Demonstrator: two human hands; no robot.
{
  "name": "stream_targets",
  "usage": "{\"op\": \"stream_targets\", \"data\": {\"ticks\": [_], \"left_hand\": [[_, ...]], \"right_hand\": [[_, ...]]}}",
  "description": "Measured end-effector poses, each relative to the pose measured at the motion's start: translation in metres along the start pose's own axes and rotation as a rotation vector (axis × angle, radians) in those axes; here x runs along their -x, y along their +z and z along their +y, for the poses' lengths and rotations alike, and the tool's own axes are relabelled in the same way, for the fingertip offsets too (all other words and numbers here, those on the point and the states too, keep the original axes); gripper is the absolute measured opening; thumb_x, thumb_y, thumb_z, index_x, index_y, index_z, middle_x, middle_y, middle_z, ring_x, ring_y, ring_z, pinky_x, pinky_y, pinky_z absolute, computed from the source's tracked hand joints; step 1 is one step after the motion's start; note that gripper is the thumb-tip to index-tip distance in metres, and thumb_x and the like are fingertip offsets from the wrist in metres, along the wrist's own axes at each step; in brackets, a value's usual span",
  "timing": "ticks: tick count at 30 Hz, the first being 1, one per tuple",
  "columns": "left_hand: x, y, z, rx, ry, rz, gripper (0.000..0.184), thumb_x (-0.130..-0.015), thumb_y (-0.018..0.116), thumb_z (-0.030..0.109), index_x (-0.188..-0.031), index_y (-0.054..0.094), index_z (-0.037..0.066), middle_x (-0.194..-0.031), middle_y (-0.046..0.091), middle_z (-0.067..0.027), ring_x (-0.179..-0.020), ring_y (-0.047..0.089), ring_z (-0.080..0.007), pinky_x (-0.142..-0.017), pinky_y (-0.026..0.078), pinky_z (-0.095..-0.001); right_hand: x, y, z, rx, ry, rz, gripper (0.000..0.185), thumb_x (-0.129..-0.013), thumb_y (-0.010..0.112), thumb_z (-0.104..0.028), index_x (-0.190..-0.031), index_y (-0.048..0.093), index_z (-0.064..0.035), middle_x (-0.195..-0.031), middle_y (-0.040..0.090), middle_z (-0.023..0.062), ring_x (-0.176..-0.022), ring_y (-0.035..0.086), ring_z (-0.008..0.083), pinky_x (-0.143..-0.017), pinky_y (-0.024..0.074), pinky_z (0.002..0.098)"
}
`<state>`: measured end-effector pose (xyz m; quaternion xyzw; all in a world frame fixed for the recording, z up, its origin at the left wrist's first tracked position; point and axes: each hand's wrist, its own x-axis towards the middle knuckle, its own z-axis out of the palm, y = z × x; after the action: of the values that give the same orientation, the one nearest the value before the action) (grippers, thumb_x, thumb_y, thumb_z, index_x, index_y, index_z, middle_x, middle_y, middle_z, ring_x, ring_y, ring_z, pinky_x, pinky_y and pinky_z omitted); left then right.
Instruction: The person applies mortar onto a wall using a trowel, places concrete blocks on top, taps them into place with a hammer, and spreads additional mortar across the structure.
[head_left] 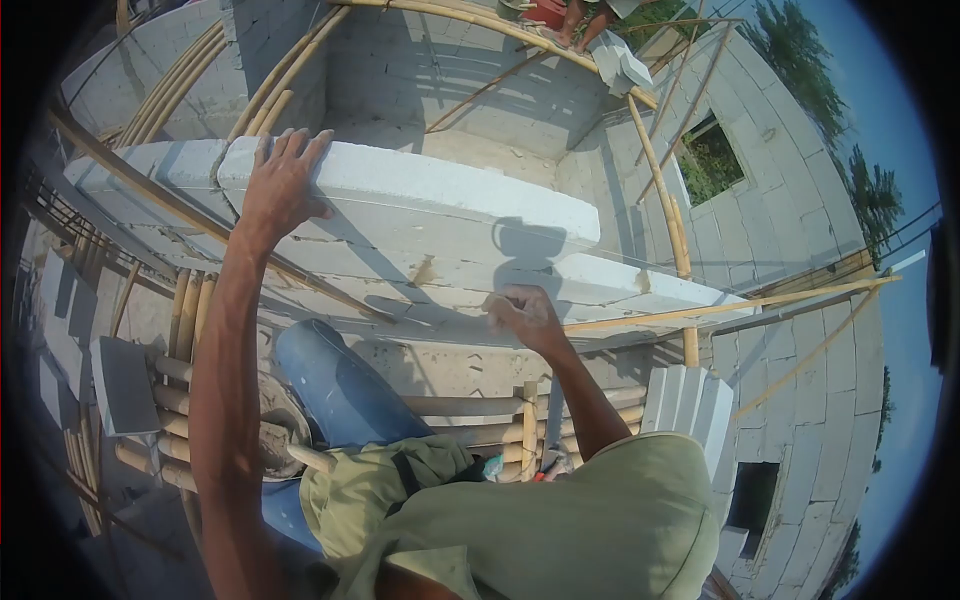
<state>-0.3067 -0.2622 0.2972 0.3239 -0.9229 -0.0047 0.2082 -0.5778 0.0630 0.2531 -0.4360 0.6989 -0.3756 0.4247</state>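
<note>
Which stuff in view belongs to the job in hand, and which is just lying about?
Likely in the job:
- left hand, flat on top block
- right hand, curled near wall; contents unclear

Probably lying about:
- stacked blocks, maybe spares
- loose block at left
- upper-left poles

Head-worn view (wide, round-edged), steeply downward.

No lettering can be read
</note>
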Motion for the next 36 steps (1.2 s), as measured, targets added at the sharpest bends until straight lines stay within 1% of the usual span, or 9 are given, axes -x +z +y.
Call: {"op": "stream_targets", "data": {"ticks": [1,3,7,9,12,15,25,34,36], "left_hand": [[-0.001,-0.001,0.001,-0.012,-0.016,-0.007,0.114,-0.052,0.1,0.023,-0.152,0.047,0.017,-0.144,0.056,-0.0112,-0.142,0.047,-0.0318,-0.126,0.028,-0.0536],[-0.003,-0.005,0.005,-0.011,-0.012,-0.017,0.115,-0.051,0.101,0.021,-0.153,0.046,0.016,-0.146,0.056,-0.0121,-0.143,0.047,-0.0327,-0.127,0.028,-0.053],[-0.005,-0.006,0.008,-0.017,-0.028,-0.048,0.118,-0.052,0.101,0.019,-0.155,0.044,0.016,-0.147,0.055,-0.0139,-0.144,0.046,-0.0343,-0.127,0.028,-0.0539],[-0.004,-0.009,0.01,-0.039,-0.046,-0.065,0.119,-0.052,0.101,0.02,-0.156,0.044,0.016,-0.147,0.055,-0.0139,-0.144,0.046,-0.0341,-0.126,0.029,-0.0543],[-0.007,-0.01,0.01,-0.039,-0.055,-0.086,0.119,-0.052,0.101,0.02,-0.156,0.044,0.017,-0.147,0.055,-0.014,-0.143,0.047,-0.0343,-0.126,0.03,-0.0546],[-0.008,-0.01,0.01,-0.037,-0.057,-0.093,0.119,-0.052,0.101,0.02,-0.156,0.044,0.016,-0.146,0.055,-0.0137,-0.142,0.047,-0.0347,-0.125,0.031,-0.0548],[-0.012,0.001,0.003,-0.045,-0.04,-0.05,0.114,-0.051,0.1,0.013,-0.152,0.047,0.01,-0.142,0.055,-0.0126,-0.14,0.048,-0.036,-0.126,0.028,-0.0563],[-0.009,-0.006,0.011,-0.035,-0.038,-0.028,0.114,-0.049,0.102,0.017,-0.15,0.049,0.015,-0.145,0.056,-0.0135,-0.141,0.048,-0.0355,-0.125,0.031,-0.0549],[-0.01,-0.007,0.012,-0.035,-0.05,-0.042,0.113,-0.05,0.101,0.017,-0.15,0.049,0.015,-0.145,0.056,-0.0137,-0.142,0.048,-0.0356,-0.125,0.031,-0.0545]], "right_hand": [[0.003,-0.009,0.042,-0.003,0.002,0.017,0.021,-0.101,0.062,-0.016,-0.102,0.072,0.0022,-0.082,0.07,0.006,-0.086,0.068,0.017,-0.075,0.0537,0.0299],[0.002,-0.031,0.11,-0.468,0.132,0.643,0.027,-0.103,0.058,-0.022,-0.109,0.071,0.0006,-0.085,0.07,0.0045,-0.084,0.069,0.0164,-0.072,0.0549,0.0288],[-0.032,-0.07,0.138,-0.654,-0.16,0.904,0.036,-0.108,0.052,-0.032,-0.12,0.067,-0.0017,-0.09,0.07,0.0051,-0.084,0.069,0.0158,-0.07,0.0559,0.03],[-0.063,-0.088,0.141,-0.713,-0.341,0.986,0.051,-0.109,0.048,-0.04,-0.141,0.055,-0.0012,-0.134,0.063,0.017,-0.12,0.064,0.0299,-0.097,0.0544,0.0418],[-0.106,-0.111,0.138,-1.004,-0.298,0.884,0.048,-0.112,0.043,-0.039,-0.144,0.052,-0.0039,-0.136,0.062,0.0087,-0.12,0.062,0.0246,-0.1,0.0526,0.0396],[-0.134,-0.112,0.138,-0.87,-0.389,0.829,0.048,-0.112,0.04,-0.038,-0.147,0.051,-0.0076,-0.145,0.058,0.0067,-0.129,0.057,0.0257,-0.11,0.047,0.0401],[-0.14,-0.115,0.134,-0.999,-0.294,0.833,0.044,-0.111,0.038,-0.033,-0.148,0.049,-0.0124,-0.142,0.059,0.0083,-0.129,0.059,0.0249,-0.11,0.0489,0.0415],[-0.144,-0.119,0.158,-0.85,-0.308,0.851,0.044,-0.11,0.042,-0.026,-0.152,0.044,-0.0129,-0.145,0.056,0.0102,-0.132,0.056,0.0244,-0.112,0.0485,0.041],[-0.142,-0.115,0.157,-0.635,-0.369,0.855,0.045,-0.11,0.042,-0.024,-0.154,0.042,-0.0125,-0.147,0.056,0.0097,-0.134,0.054,0.0244,-0.113,0.0471,0.0413]]}}
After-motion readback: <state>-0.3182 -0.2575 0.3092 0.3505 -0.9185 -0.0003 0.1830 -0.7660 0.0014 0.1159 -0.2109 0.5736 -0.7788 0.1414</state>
